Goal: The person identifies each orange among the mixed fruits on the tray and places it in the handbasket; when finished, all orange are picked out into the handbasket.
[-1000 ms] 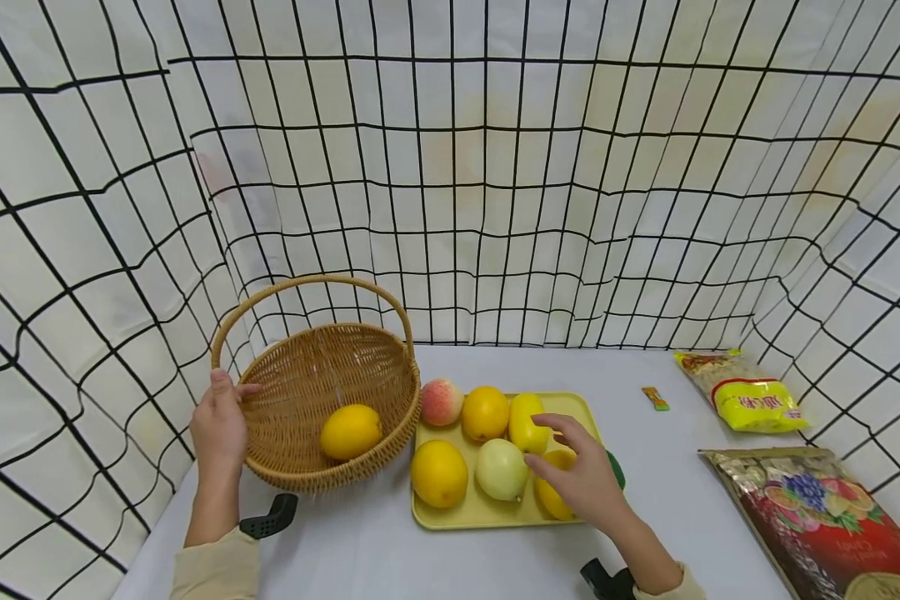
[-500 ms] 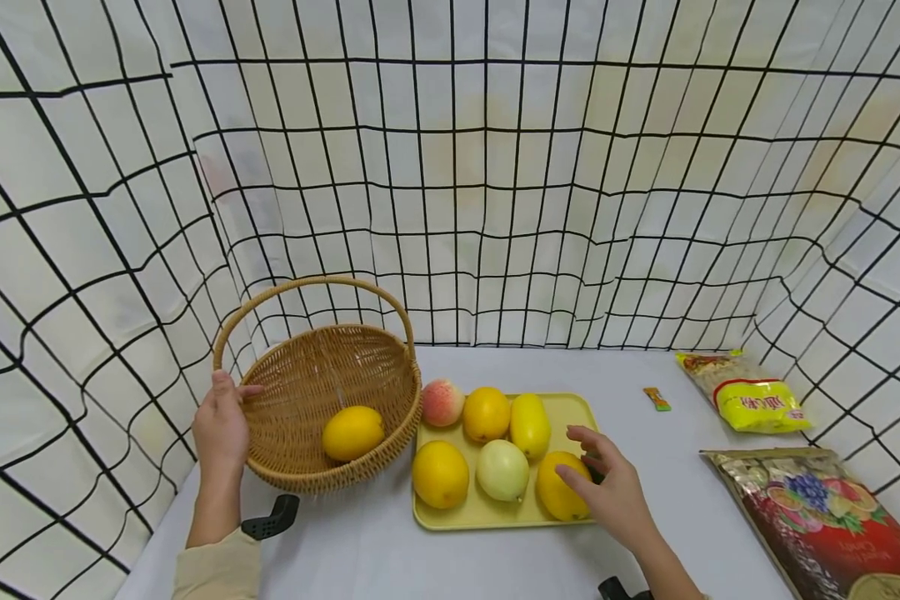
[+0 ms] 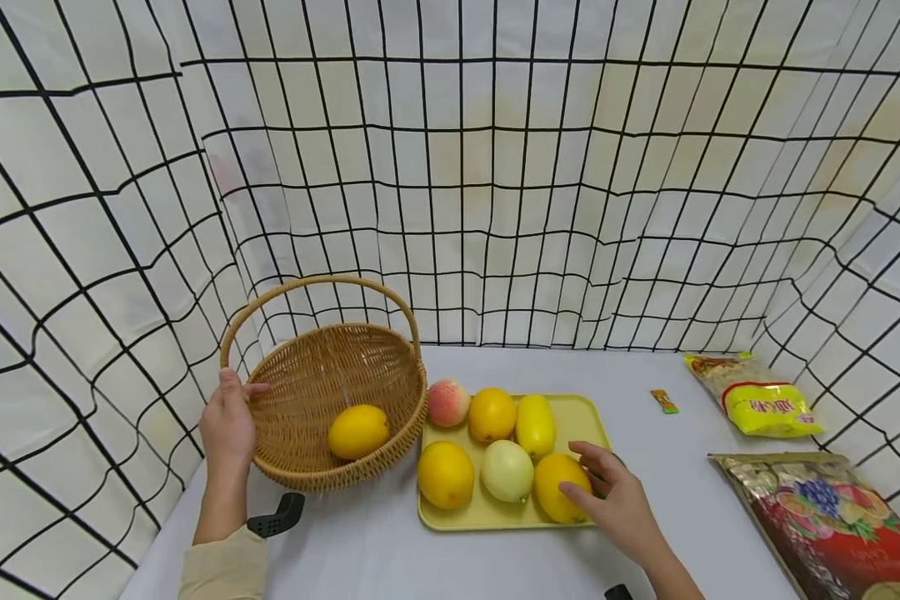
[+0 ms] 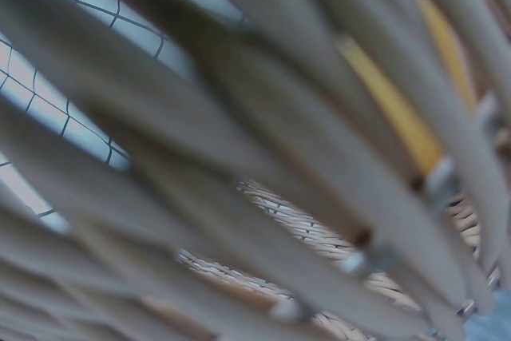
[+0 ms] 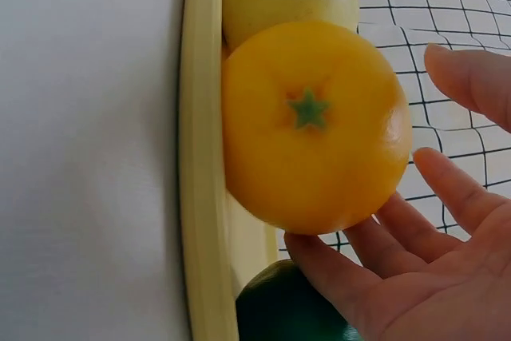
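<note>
My left hand (image 3: 228, 425) grips the left rim of a wicker basket (image 3: 330, 358), which leans with its opening toward me. Inside lies a yellow oval fruit (image 3: 358, 432). Blurred wicker strands (image 4: 263, 109) fill the left wrist view, with yellow showing through the gaps. My right hand (image 3: 622, 500) is spread around the orange (image 3: 562, 487) (image 5: 311, 133) at the tray's near right corner. Lower fingers (image 5: 335, 269) reach its side and seem to touch it, while the thumb stands apart. A dark green fruit (image 5: 291, 305) lies beside that orange, mostly hidden in the head view.
The yellow tray (image 3: 585, 417) also holds a peach (image 3: 447, 403), two other oranges (image 3: 446, 475) (image 3: 492, 415), a pale green round fruit (image 3: 507, 471) and a long yellow fruit (image 3: 536, 425). To the right lie a small wrapped sweet (image 3: 664, 402), a yellow bag (image 3: 757, 400) and a red bag (image 3: 832, 525).
My right hand has moved from above the tray, near the long yellow fruit, down and right to the near right orange. The left hand keeps its hold on the basket.
</note>
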A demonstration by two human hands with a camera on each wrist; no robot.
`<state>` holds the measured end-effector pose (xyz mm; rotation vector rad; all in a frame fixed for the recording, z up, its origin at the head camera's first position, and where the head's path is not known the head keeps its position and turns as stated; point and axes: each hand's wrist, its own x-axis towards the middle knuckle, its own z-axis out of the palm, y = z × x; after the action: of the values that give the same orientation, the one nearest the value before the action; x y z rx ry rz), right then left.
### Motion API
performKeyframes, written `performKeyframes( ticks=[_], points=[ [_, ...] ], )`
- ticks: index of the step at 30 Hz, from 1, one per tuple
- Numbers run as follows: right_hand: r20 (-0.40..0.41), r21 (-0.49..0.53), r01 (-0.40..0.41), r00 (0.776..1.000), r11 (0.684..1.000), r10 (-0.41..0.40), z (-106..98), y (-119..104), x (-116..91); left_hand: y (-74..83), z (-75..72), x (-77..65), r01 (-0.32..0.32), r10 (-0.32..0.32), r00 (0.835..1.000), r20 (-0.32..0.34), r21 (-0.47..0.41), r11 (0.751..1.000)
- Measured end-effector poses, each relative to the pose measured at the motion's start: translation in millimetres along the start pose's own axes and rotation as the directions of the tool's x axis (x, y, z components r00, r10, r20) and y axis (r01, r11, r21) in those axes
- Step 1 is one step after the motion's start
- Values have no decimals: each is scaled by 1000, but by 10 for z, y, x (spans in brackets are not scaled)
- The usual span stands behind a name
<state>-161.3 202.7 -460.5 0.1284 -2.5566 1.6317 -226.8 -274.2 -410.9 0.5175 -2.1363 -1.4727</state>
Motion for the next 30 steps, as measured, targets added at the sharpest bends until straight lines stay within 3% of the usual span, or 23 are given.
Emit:
performKeyframes(
  ticks=[14, 30],
  points=[
    [58, -129, -8, 998, 992, 16, 108, 102, 14, 19, -25, -7, 35, -34, 999, 24, -15, 999],
    [119, -157, 15, 993, 987, 3, 152, 121, -27, -3, 1, 12, 28, -28, 1000, 13, -3, 1000]
  ],
)
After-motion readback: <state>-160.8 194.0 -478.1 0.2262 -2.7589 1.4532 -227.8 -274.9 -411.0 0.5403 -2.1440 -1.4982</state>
